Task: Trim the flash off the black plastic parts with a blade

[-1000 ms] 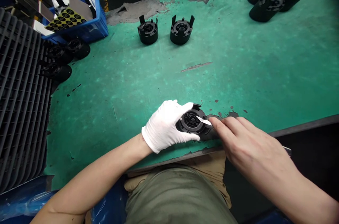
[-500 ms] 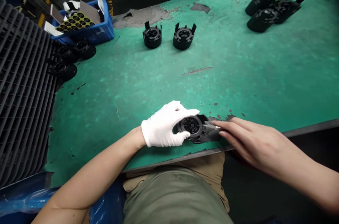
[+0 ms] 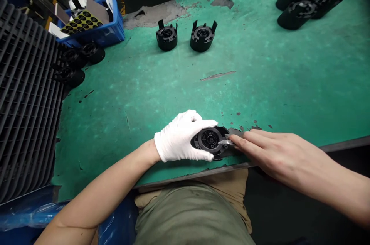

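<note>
Your left hand (image 3: 183, 137), in a white fabric glove, grips the round black plastic housing (image 3: 210, 140) with thumb and fingers spread around its side; the housing lies near the front edge of the worn green tabletop (image 3: 162, 90), ribbed face up. Your bare right hand (image 3: 271, 152) pinches a thin, pointed silver metal blade (image 3: 225, 142), its tip over the housing's right-hand side; whether the tip touches the face cannot be told. Beyond your hands, two black cylindrical pronged parts (image 3: 167, 42) stand apart from each other. A blue plastic bin (image 3: 110, 32) at far left holds a yellow sheet of black round labels (image 3: 82, 23).
</note>
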